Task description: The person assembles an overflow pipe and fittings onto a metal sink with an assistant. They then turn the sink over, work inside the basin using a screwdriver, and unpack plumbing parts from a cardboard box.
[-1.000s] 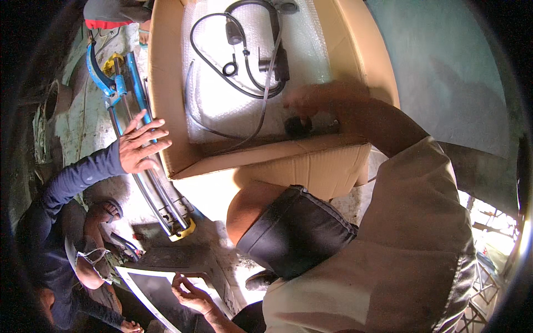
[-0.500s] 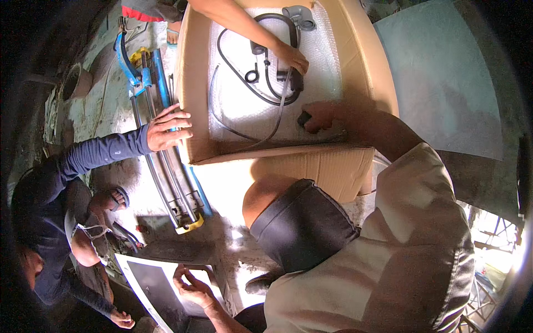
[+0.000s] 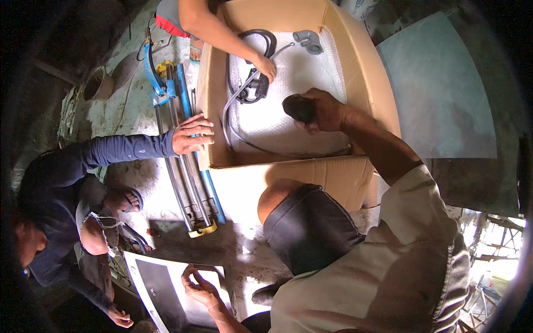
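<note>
My right hand (image 3: 325, 112) is closed round a black, rounded thing (image 3: 300, 107) above the bubble wrap (image 3: 294, 127) in an open cardboard box (image 3: 363, 58); its kind is not plain. My left hand (image 3: 202, 289) is low in the view over a white-bordered sheet with a dark panel (image 3: 161, 291). Its fingers curl toward the thumb, and anything between them is too small to make out. Inside the box, a co-worker's hand (image 3: 265, 67) touches a bundle of black hose (image 3: 272, 41) and a grey tube (image 3: 226, 111). A grey pipe elbow (image 3: 308, 41) rests farther back.
Left of the box lies a blue tile cutter (image 3: 180, 161) with metal rails and yellow ends. Another person's hand (image 3: 192, 135) rests on the box's left wall. A pale flat sheet (image 3: 444, 94) lies on the right. My knee (image 3: 311, 227) is close to the box's near flap.
My right hand has lifted the black thing off the bubble wrap, up and slightly left. The co-worker's hand has shifted the hose bundle toward the box's left side. The whole view has shifted slightly.
</note>
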A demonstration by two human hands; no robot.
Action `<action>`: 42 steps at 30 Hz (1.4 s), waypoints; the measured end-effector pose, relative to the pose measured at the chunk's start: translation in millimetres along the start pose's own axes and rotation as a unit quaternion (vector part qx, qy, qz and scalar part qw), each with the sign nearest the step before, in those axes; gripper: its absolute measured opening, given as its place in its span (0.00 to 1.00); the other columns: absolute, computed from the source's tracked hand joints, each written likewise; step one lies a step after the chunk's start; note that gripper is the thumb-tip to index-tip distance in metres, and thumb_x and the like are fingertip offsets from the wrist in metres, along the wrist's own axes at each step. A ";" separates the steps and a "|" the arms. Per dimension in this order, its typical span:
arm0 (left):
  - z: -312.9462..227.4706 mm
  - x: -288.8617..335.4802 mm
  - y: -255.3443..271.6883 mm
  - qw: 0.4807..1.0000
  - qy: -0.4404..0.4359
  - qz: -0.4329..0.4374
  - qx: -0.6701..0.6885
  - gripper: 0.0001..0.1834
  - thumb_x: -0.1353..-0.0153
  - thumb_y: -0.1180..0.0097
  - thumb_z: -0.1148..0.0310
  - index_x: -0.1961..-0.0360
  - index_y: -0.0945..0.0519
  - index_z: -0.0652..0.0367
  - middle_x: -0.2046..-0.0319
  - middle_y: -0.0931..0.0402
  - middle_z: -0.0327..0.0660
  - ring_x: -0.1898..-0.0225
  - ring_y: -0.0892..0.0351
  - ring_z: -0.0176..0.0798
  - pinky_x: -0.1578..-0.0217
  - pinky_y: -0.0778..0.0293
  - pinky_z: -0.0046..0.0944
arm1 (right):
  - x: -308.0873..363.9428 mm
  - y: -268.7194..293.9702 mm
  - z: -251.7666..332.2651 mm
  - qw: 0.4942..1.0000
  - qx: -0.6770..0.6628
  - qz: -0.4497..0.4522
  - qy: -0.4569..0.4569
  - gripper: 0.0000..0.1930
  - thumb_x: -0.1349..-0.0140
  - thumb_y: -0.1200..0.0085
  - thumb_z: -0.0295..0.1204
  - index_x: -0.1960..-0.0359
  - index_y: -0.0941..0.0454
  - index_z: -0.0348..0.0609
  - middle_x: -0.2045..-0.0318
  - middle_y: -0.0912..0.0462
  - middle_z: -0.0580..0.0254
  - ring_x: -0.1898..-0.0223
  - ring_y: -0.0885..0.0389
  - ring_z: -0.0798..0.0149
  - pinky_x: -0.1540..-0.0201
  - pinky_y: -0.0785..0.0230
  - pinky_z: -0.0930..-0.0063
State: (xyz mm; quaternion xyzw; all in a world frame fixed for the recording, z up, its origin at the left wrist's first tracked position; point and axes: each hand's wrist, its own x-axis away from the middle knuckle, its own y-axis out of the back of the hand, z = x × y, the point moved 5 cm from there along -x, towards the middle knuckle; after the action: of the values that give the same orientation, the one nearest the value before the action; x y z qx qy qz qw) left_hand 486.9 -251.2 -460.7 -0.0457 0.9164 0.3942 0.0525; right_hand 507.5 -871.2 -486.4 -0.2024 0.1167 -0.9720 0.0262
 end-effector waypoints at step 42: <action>-5.0 -6.1 -2.1 0.999 0.026 -0.030 0.019 0.01 0.39 0.41 0.82 0.67 0.20 0.67 0.68 0.18 0.41 0.63 0.22 0.37 0.53 0.26 0.38 | -71.8 109.5 -32.2 0.779 0.444 -0.381 -0.226 0.28 0.38 0.52 0.27 0.38 0.39 0.23 0.50 0.19 0.28 0.46 0.17 0.41 0.42 0.25 0.50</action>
State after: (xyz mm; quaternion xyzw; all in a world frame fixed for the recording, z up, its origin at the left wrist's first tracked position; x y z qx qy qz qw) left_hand 492.9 -255.9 -458.0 -0.0824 0.9231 0.3734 0.0411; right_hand 560.8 -963.5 -568.9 -0.4099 -0.4236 -0.7733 -0.2335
